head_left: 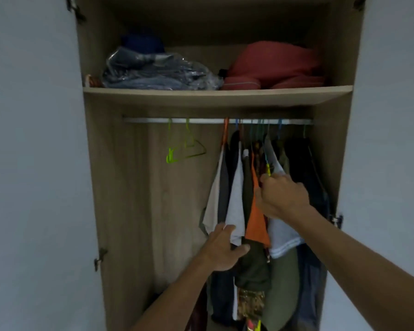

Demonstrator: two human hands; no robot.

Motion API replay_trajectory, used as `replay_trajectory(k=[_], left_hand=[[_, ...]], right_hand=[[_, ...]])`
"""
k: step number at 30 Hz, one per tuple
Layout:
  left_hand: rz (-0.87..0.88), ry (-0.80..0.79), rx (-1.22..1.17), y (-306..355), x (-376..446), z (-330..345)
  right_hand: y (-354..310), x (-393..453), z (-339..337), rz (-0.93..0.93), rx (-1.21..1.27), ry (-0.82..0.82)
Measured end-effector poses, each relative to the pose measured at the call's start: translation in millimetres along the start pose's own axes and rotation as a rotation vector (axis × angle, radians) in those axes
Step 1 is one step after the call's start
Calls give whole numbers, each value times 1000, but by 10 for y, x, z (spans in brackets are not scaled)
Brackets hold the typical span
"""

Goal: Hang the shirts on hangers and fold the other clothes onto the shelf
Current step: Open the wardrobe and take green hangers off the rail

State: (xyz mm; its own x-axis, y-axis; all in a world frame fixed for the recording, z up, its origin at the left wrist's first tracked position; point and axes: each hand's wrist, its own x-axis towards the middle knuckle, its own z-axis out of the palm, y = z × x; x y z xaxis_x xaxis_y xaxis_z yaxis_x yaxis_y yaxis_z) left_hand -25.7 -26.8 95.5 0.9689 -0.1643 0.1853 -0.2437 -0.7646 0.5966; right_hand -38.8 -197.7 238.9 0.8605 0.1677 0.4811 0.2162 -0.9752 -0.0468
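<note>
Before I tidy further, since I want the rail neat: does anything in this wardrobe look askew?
Yes. The two empty green hangers at the rail's left end hang tilted and seem tangled together, apart from the clothes bunched at the right.

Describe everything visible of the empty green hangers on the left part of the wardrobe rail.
The green hangers look like thin plastic, bright lime to duller green. At least two hooks sit over the metal rail, left of the hanging clothes and apart from them. They carry no garment. Their triangular frames overlap and hang turned at an angle to the camera, so the exact count is hard to tell. Neither hand touches them; behind them is the wardrobe's wooden back panel.
</note>
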Motion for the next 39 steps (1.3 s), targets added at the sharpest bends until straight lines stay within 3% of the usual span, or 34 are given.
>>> replay_trajectory(k=[5, 9, 14, 18, 21, 29, 33, 39], left_hand=[[-120, 95, 5, -795, 216, -352], [-207, 152, 10, -1641, 839, -896], [-300, 482, 23, -2102, 1183, -1496], [-249, 805, -134, -2214, 1742, -2361], [-155, 917, -151, -2020, 2102, -2879], [8, 806, -2, -1680, 3039, -3568], [-19, 714, 2, -1575, 3361, -3688], [-47, 696, 112, -1521, 3682, -3765]], right_hand=[[-484, 525, 302, -101, 19, 17], [-977, 1224, 549, -136, 34, 13], [-1249, 1721, 579, -104, 99, 28], [-1668, 2303, 642, -64, 175, 70], [-1885, 2658, 756, -28, 213, 75], [-2234, 3393, 985, 72, 467, 45], [-2329, 3732, 1061, 125, 527, 55], [-2341, 4092, 1195, 162, 616, 46]])
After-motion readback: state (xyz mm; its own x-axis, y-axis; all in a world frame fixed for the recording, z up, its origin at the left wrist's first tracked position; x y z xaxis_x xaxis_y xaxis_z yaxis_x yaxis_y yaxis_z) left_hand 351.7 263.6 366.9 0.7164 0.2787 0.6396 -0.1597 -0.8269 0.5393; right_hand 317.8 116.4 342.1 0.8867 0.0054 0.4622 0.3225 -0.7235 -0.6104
